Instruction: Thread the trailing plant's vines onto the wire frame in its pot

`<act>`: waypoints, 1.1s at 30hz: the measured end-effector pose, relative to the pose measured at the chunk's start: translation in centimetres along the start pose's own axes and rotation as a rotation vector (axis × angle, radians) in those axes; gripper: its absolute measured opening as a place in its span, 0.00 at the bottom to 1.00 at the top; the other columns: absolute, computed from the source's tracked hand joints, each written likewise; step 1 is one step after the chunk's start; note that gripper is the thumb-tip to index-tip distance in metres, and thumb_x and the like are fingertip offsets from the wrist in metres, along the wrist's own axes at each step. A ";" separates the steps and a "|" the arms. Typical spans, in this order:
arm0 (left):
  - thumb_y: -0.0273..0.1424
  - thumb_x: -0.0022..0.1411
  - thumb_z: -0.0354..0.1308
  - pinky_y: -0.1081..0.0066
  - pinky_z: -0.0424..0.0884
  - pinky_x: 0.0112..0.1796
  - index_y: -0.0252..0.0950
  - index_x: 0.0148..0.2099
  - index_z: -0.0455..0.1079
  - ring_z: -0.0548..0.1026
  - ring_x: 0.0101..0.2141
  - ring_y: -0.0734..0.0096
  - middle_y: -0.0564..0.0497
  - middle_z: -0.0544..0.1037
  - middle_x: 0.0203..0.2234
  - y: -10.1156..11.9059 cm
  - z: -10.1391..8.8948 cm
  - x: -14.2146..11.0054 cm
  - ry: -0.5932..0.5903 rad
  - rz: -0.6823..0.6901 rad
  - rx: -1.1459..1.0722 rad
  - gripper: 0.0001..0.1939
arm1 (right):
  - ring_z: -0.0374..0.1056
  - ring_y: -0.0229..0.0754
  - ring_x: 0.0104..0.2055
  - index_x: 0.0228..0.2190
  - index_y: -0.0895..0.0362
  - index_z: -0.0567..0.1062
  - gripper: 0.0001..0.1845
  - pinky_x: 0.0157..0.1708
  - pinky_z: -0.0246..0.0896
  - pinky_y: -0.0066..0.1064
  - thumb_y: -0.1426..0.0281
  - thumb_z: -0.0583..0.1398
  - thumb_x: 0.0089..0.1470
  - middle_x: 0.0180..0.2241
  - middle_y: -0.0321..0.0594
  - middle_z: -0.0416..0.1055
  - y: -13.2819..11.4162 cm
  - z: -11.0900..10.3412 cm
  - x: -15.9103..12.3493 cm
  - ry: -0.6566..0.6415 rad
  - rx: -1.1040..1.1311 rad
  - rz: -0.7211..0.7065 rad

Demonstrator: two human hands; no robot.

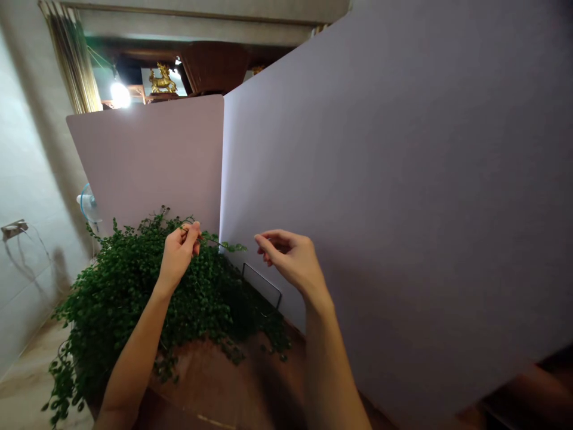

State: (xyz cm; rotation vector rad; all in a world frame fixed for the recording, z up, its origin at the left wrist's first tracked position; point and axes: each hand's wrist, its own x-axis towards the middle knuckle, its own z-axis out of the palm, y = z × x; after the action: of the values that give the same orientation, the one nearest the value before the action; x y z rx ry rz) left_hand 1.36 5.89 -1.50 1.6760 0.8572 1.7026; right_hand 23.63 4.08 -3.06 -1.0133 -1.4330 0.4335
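A bushy green plant (134, 286) with small round leaves trails over a brown wooden surface. My left hand (179, 251) is above its top, thumb and finger pinched on a thin stem. From that pinch the leafy stem (228, 245) sticks out to the right. Just past the stem's tip is my right hand (289, 257), its thumb and fingers drawn together, with a small gap between it and the leaves. Whatever its fingertips hold, if anything, is too small to make out.
Pale panels (380, 179) stand behind and to the right, meeting in a corner. A thin metal wire stand (262, 280) leans near the plant. Beneath is the wooden tabletop (215, 382). Leftward are a fan (88, 206) and a wall socket (14, 227); a lit bulb (120, 94) glows behind.
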 end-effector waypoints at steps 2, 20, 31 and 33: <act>0.46 0.64 0.58 0.77 0.59 0.23 0.34 0.29 0.68 0.63 0.19 0.79 0.57 0.66 0.16 0.5 0.0 -0.2 -0.023 0.050 0.063 0.20 | 0.70 0.38 0.25 0.30 0.58 0.78 0.13 0.26 0.66 0.32 0.60 0.64 0.54 0.26 0.40 0.75 -0.9 -0.6 -0.3 0.013 0.136 -0.032; 0.33 0.64 0.62 0.73 0.72 0.34 0.35 0.31 0.77 0.77 0.29 0.72 0.50 0.81 0.27 2.2 -0.4 -1.1 -0.077 0.422 0.295 0.10 | 0.69 0.36 0.24 0.28 0.57 0.80 0.17 0.29 0.67 0.31 0.56 0.63 0.56 0.21 0.37 0.73 -3.5 -1.0 -1.7 -0.151 0.112 -0.019; 0.24 0.61 0.64 0.67 0.73 0.39 0.39 0.42 0.80 0.78 0.33 0.70 0.51 0.84 0.35 1.7 -1.0 -0.8 0.062 0.857 0.441 0.08 | 0.69 0.36 0.24 0.27 0.56 0.80 0.13 0.26 0.67 0.28 0.58 0.67 0.50 0.22 0.37 0.73 -4.2 -1.2 -2.0 -0.264 0.063 0.006; 0.23 0.61 0.64 0.68 0.73 0.40 0.40 0.45 0.80 0.78 0.34 0.71 0.52 0.84 0.35 1.8 -1.0 -0.9 0.070 0.890 0.443 0.11 | 0.68 0.36 0.24 0.27 0.57 0.80 0.13 0.25 0.66 0.28 0.59 0.67 0.50 0.22 0.36 0.73 -4.3 -1.1 -2.0 -0.286 0.056 0.005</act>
State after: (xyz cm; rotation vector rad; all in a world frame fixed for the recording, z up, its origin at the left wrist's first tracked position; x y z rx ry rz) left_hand 0.42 4.05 -0.63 2.5660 0.5605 2.2478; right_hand 23.03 -0.15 -0.78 -0.9363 -1.6630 0.6391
